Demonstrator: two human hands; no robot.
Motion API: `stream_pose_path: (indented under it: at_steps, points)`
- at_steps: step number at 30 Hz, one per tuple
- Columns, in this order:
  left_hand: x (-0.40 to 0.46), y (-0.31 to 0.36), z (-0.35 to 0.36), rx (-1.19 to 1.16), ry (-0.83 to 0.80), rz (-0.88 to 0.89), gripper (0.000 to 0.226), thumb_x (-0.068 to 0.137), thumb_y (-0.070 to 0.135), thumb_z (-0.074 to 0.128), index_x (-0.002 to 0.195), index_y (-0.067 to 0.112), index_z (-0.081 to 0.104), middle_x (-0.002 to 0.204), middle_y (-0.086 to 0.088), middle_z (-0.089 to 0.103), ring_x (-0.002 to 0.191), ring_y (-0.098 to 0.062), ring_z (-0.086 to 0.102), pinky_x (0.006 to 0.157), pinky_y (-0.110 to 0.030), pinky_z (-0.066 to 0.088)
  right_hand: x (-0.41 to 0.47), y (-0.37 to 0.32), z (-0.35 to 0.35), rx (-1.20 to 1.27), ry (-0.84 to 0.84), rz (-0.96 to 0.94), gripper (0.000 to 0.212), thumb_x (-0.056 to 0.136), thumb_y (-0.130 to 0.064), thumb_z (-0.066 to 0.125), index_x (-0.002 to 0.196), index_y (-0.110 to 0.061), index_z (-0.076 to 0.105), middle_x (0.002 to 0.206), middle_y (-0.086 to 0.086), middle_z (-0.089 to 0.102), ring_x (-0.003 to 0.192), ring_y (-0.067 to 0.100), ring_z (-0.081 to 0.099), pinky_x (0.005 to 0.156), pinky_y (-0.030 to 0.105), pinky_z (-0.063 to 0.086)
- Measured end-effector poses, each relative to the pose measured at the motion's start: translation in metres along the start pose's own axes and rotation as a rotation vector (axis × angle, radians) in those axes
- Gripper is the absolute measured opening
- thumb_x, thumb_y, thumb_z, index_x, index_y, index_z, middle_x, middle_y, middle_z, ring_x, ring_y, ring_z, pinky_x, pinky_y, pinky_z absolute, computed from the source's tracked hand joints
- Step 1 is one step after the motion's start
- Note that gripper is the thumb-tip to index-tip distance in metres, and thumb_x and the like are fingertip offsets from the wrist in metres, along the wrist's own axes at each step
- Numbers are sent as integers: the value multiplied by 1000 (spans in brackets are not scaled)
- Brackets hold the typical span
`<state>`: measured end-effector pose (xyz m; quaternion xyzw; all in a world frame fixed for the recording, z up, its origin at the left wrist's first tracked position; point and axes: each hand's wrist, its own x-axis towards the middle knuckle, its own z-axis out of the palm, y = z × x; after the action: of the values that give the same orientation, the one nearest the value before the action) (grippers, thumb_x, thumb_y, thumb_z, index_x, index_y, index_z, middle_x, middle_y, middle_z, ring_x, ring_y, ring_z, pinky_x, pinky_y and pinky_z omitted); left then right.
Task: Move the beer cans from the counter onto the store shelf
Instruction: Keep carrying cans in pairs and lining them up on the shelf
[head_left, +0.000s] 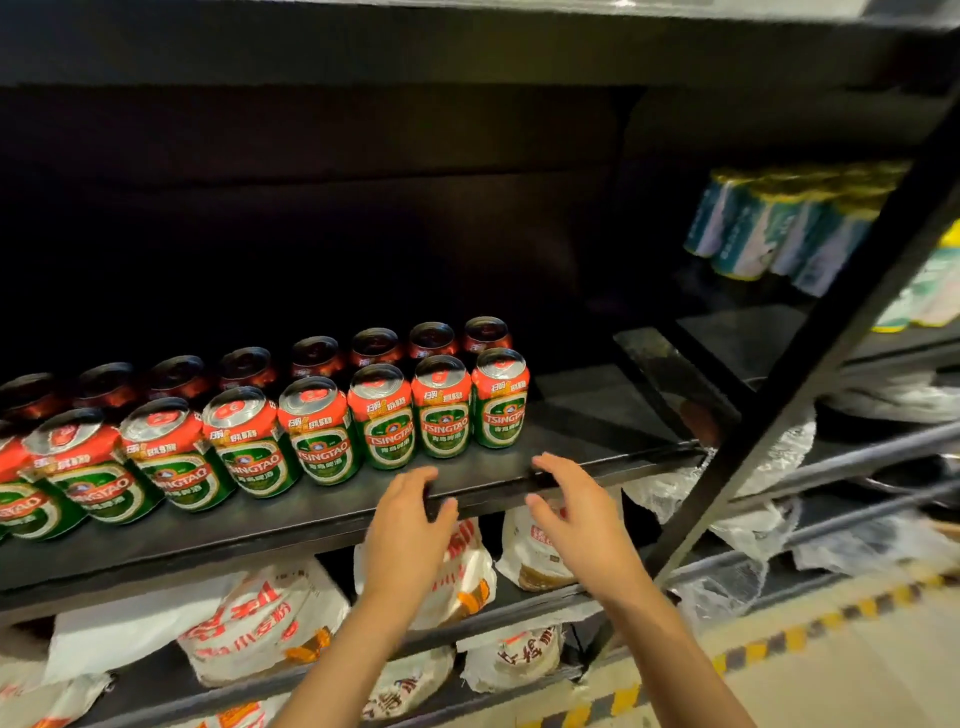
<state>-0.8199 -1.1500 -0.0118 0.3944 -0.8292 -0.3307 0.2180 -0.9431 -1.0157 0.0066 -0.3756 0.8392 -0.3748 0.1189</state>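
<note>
A dark store shelf (597, 470) fills the view. In front of its edge, the left hand (410, 525) and right hand (582, 512) hover with relaxed fingers, empty. Beyond, two rows of beer cans (384, 415) stand upright on the shelf.

I can't read the back row of beer cans (317, 356); it sits in shadow deep on the shelf (311, 519). The picture's left edge cuts off the front row. The teal cans (779, 228) at far right are blurred, and an upright post partly hides them.
</note>
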Motion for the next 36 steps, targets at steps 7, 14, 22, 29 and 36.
stream_pose_path:
  at_steps: [7, 14, 22, 29, 36]
  points:
    - [-45, -5, -47, 206, -419, 376, 41, 90, 34, 57, 130, 26, 50, 130, 5, 54, 117, -14, 51, 91, -27, 41, -141, -13, -6, -285, 179, 145, 43, 94, -31, 52, 137, -28, 43, 132, -13, 48, 123, 11, 45, 99, 26, 37]
    - [-147, 9, -45, 175, -762, 771, 46, 92, 36, 53, 136, 27, 43, 134, 11, 46, 115, -11, 51, 83, -20, 37, -346, -35, 25, -315, 397, 573, 44, 95, -37, 50, 138, -27, 43, 145, -10, 40, 134, 10, 35, 112, 26, 23]
    - [-351, 34, -40, 134, -1245, 1363, 51, 93, 48, 42, 140, 29, 35, 144, 14, 37, 130, -6, 37, 98, -15, 26, -617, -129, 90, -297, 794, 1260, 43, 92, -36, 56, 133, -27, 48, 138, -11, 48, 128, 9, 43, 101, 19, 30]
    - [-559, 21, -90, 19, -1490, 1669, 49, 96, 45, 41, 142, 32, 32, 147, 14, 34, 134, -5, 32, 107, -19, 24, -781, -224, 148, -258, 1008, 1628, 43, 95, -41, 48, 136, -34, 40, 143, -16, 40, 130, 7, 38, 106, 22, 31]
    - [-772, -6, -151, -78, -1719, 1781, 51, 94, 40, 48, 142, 35, 31, 146, 17, 35, 131, -3, 34, 99, -15, 27, -947, -304, 203, -214, 1114, 1858, 41, 95, -44, 47, 135, -37, 39, 142, -19, 40, 129, 6, 38, 101, 19, 29]
